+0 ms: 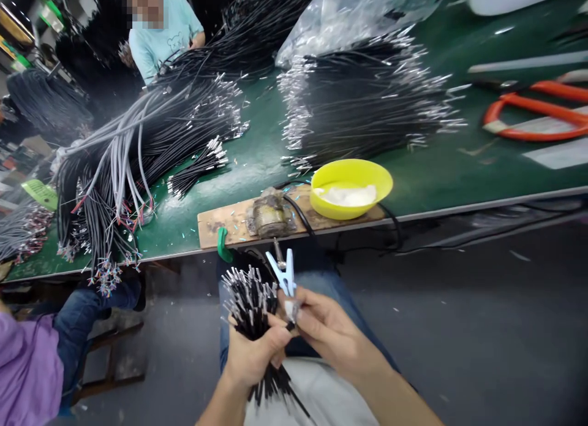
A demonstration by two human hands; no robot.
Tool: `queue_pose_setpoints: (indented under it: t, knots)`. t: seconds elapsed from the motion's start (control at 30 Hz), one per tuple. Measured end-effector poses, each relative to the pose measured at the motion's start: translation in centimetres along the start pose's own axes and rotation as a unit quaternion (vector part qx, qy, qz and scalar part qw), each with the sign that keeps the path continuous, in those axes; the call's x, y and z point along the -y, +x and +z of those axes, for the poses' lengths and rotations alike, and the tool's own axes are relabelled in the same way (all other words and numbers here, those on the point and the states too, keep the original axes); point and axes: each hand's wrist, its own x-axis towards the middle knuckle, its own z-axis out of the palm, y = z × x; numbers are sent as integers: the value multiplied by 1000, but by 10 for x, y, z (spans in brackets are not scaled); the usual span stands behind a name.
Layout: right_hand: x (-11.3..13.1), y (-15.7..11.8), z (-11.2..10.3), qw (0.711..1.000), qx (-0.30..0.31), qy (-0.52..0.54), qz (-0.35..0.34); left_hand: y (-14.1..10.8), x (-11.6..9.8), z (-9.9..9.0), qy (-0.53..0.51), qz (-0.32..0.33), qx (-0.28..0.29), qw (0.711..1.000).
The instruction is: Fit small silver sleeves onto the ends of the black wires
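My left hand (255, 352) is wrapped around a bundle of short black cables (250, 291). Their silvery stripped ends point up and away from me, and the other ends hang below the fist. Close beside it, the fingers of my right hand (321, 328) are pinched at the lower tip of a light blue clothespin (285, 276). A black cable end shows between the left thumb and the right fingers; what the right fingertips grip is partly hidden. The clothespin stands in line with a metal shaft (278, 251) that sticks out of a small grimy motor (271, 214).
The motor sits on a wooden board (220, 227) at the table edge, with a green clamp (223, 245). A yellow bowl (351, 214) holds white stuff. Cable piles (358, 101) and orange-handled cutters (533, 122) lie on the green table (459, 174). Co-workers sit left and opposite.
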Motion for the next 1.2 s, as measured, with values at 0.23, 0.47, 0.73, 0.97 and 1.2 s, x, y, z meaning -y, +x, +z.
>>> queue_pose_setpoints:
  t: [0.23,0.47,0.73,0.97,1.2]
  knots:
    - [13,20,-15,988,13,31,151,0,-9,9,72,25,-110,991]
    - [23,19,-15,992,-1,-48,117,-4,-12,15,44,-13,-174,984]
    - [25,36,-14,995,-81,31,52,-13,-12,16,93,70,-190,975]
    - [22,47,2,993,-43,95,62,-15,-16,26,134,114,-249,952]
    - [11,47,2,981,-85,148,92,-9,-19,35,139,125,-281,941]
